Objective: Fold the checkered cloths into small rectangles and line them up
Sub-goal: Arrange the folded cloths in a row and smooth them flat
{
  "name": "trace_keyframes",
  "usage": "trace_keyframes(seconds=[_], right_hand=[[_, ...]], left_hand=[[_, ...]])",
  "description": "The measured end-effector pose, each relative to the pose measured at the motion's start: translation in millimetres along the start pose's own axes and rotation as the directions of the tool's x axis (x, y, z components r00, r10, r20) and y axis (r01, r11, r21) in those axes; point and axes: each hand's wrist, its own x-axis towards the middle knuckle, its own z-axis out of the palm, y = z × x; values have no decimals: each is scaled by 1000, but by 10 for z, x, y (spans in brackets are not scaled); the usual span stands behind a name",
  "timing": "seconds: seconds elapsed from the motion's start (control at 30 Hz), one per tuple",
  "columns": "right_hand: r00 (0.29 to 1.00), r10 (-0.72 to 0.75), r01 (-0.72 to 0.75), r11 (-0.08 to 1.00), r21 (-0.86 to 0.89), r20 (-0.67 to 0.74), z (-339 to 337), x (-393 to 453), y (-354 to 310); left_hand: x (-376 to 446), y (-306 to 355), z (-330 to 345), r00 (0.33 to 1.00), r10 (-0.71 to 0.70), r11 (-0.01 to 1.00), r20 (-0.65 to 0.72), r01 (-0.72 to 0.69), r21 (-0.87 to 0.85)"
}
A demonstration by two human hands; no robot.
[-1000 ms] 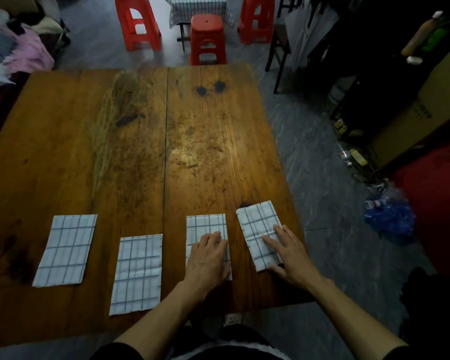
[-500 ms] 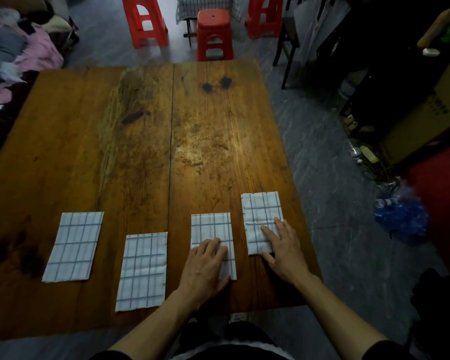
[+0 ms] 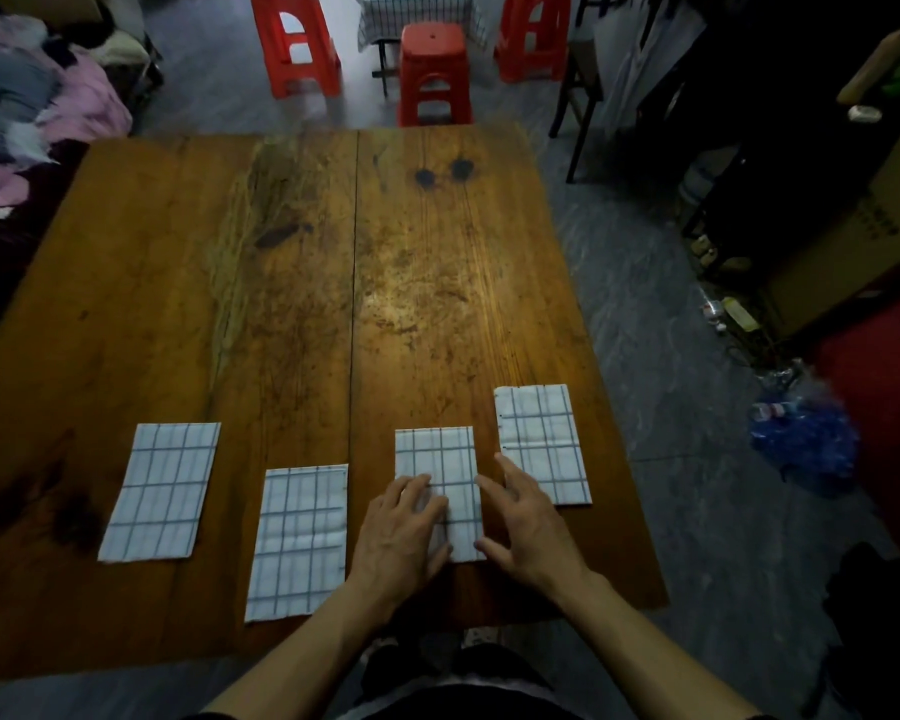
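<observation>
Several folded white checkered cloths lie in a loose row near the front of the wooden table (image 3: 292, 283). The far-left cloth (image 3: 162, 488) and the second cloth (image 3: 300, 540) lie untouched. My left hand (image 3: 401, 532) rests with flat fingers on the left part of the third cloth (image 3: 442, 467). My right hand (image 3: 528, 527) touches that cloth's right edge, fingers spread and relaxed. The fourth cloth (image 3: 541, 441) lies straight, a little farther back than the third, near the table's right edge.
Red plastic stools (image 3: 434, 75) stand beyond the table's far edge. A pile of clothes (image 3: 37, 111) lies at the far left. A cardboard box (image 3: 853, 236), clutter and a blue bag (image 3: 801, 439) sit on the floor to the right.
The fourth cloth was turned from tilted to straight. My right hand has left it and moved left to the third cloth's right edge. My left hand stays on the third cloth.
</observation>
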Motion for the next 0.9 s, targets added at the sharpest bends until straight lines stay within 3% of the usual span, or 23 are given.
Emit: trace_keyframes(seconds=[0.13,0.47,0.9], right_hand=[[995,-81,84,995,-59,58,233,-70,-135],[999,-43,42,997,-72,-5,406,-129,-153],[995,71,-70,997,10,-68,262,246,-214]], left_hand=[[-118,-107,14,998,61,998,17,-61,-11],[-133,-208,67,994,108,994,8,-109,29],[223,-153,-23,1000,3,1000,8,-3,17]])
